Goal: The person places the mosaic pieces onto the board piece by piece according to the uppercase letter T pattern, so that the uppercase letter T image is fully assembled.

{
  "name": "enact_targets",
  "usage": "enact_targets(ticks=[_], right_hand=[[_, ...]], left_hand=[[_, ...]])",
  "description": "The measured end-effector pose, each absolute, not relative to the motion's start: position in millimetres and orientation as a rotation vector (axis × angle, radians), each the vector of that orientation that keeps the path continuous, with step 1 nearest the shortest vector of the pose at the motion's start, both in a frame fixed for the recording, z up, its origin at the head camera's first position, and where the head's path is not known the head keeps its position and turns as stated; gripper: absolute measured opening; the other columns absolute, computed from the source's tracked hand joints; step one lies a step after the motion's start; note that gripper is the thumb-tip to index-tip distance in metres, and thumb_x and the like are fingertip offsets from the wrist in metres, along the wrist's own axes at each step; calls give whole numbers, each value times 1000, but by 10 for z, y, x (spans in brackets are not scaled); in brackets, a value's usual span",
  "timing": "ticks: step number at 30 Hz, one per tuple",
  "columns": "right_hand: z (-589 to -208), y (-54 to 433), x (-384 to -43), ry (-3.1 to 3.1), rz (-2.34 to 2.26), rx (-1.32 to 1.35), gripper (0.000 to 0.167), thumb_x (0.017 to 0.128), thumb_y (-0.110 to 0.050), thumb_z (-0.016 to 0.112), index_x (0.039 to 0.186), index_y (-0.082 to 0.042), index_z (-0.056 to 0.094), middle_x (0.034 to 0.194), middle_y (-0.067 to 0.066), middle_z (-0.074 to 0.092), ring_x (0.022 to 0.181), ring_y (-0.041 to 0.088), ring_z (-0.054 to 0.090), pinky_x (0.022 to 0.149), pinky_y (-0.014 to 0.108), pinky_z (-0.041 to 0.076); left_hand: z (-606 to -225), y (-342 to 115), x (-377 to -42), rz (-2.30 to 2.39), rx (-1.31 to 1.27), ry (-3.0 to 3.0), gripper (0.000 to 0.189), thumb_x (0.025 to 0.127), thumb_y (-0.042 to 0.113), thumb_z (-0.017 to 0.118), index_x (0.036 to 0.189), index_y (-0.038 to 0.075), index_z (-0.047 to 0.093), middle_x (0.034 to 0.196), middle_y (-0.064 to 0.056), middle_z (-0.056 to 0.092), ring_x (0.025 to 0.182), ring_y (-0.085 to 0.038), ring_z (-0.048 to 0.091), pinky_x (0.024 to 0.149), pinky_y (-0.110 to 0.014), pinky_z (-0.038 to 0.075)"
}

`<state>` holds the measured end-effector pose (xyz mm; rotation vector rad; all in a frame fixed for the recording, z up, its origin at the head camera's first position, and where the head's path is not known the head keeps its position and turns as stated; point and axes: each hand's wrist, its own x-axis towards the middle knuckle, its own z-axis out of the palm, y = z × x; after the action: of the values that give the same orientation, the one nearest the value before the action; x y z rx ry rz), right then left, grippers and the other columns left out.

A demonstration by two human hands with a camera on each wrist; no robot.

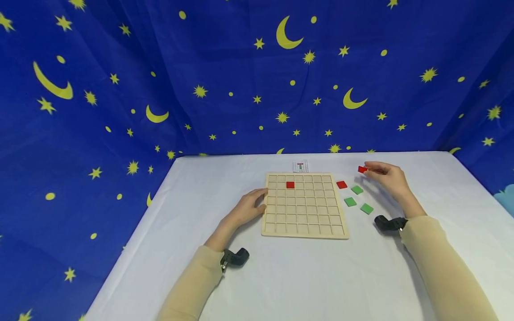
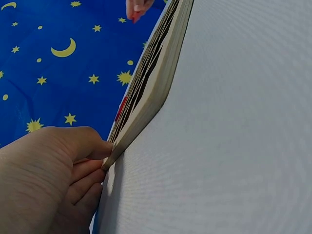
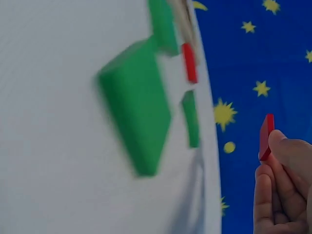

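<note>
My right hand pinches a red square tile between thumb and fingertips, raised above the table to the right of the board. Spread at the left side of a wooden grid board, my left hand touches its edge with thumb and fingertips. One red tile lies in a cell in the second row of the board. To the right of the board lie another red tile and three green tiles, one nearest the board, one behind and one in front.
A small printed grid card with a coloured pattern lies just behind the board. White cloth covers the table. A blue curtain with yellow moons and stars hangs along the back and sides. Each wrist carries a black camera mount.
</note>
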<state>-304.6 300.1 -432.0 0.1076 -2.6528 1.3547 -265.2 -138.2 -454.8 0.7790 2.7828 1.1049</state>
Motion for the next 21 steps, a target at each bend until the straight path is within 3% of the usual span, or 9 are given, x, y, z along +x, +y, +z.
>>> enact_targets(ticks=[9,12,16,21], right_hand=[[-4575,2988,-3385,-2534,1457,152,70,73,-67,63,126,-21,62,121,0,62,99,6,57,72,8,46],[-4463,2823,-3329,-2560,1451,174,63,79,-59,65,127,-20,61,122,3,62,101,9,58,75,10,48],[-4181,2508,-3177,-2587,1500,239,53,87,-38,67,129,-6,58,125,12,60,100,10,59,78,15,50],[-4068,2196,-3159,-2575,1588,303,47,87,-26,69,126,0,59,123,16,60,94,4,60,77,13,49]], left_hand=[[-4552,-1372,-2669,1114,796,2783,55,88,6,60,139,-4,41,139,-19,45,130,-30,39,109,-37,30],[-4550,-1370,-2671,1111,802,2776,55,88,6,60,139,-4,41,139,-18,45,131,-30,38,110,-37,30],[-4549,-1368,-2665,1106,789,2770,55,88,6,59,140,-3,40,140,-18,44,131,-30,38,110,-37,30],[-4543,-1370,-2659,1104,784,2777,55,89,6,59,140,-3,40,140,-18,44,131,-30,37,110,-37,29]])
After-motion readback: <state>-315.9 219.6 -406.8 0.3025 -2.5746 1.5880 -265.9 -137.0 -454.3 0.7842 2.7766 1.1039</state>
